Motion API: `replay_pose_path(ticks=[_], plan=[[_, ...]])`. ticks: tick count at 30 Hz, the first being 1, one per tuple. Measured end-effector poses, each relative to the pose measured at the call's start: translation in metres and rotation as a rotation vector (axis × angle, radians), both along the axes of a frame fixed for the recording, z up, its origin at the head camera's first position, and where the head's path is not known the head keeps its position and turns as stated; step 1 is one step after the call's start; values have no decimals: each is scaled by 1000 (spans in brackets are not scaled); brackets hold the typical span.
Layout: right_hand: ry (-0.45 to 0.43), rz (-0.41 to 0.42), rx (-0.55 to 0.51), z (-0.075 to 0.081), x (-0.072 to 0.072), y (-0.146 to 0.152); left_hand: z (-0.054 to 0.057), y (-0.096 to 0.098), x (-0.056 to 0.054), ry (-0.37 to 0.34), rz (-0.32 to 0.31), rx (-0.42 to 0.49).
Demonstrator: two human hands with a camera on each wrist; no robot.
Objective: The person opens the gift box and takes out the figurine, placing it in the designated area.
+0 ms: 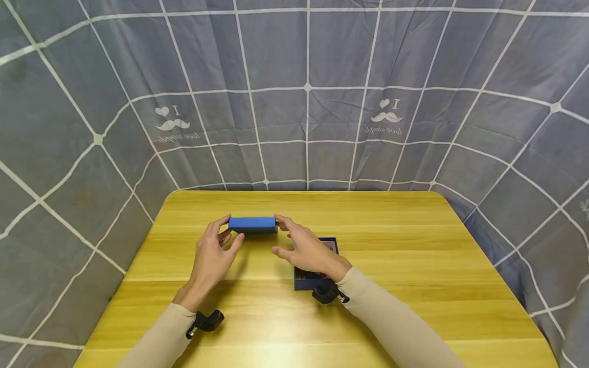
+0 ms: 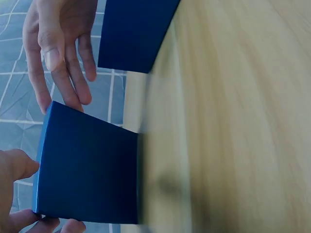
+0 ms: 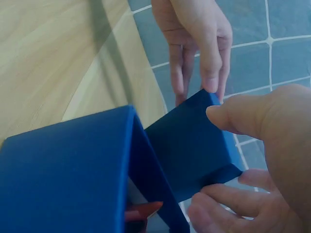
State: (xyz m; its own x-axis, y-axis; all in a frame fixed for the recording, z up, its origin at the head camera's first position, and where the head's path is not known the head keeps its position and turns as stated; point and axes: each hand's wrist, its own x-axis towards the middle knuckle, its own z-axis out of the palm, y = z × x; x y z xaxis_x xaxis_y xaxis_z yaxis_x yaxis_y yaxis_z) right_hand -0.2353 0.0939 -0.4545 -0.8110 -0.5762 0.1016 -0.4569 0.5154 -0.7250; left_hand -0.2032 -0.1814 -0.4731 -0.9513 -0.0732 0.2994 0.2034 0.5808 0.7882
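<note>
A blue box lid [image 1: 252,224] is on edge, close over the table, its broad face [image 2: 87,165] towards me. My left hand [image 1: 213,258] pinches its left end, thumb on the near side and fingers along the end. At the other end, my right hand [image 1: 306,250] touches the lid's corner with its fingertips, its thumb spread away. Below my right forearm is a dark blue open box [image 1: 306,284], partly hidden by the hand. Something with a red-orange tip [image 3: 146,211] shows inside the box.
The wooden table [image 1: 414,281] extends around both hands. Grey curtains [image 1: 276,117] with white grid lines hang behind and beside it. A black wrist camera [image 1: 209,321] is strapped on the left wrist and another [image 1: 325,293] on the right.
</note>
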Motion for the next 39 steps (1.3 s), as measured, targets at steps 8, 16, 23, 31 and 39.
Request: replay_pose_path(ticks=[8, 16, 23, 31, 39], plan=[[-35, 14, 137, 3, -1, -5, -6, -8, 4, -36, 13, -67], [-49, 79, 249, 10, -2, -15, -8, -13, 5, -60, 22, -122], [-8, 108, 302, 11, -4, -19, -12, -16, 8, -84, 40, -199], [62, 95, 282, 19, -5, -2, -15, -7, 11, 9, -25, -267], [117, 96, 247, 26, -9, 23, -15, 18, 11, 59, -185, -275]])
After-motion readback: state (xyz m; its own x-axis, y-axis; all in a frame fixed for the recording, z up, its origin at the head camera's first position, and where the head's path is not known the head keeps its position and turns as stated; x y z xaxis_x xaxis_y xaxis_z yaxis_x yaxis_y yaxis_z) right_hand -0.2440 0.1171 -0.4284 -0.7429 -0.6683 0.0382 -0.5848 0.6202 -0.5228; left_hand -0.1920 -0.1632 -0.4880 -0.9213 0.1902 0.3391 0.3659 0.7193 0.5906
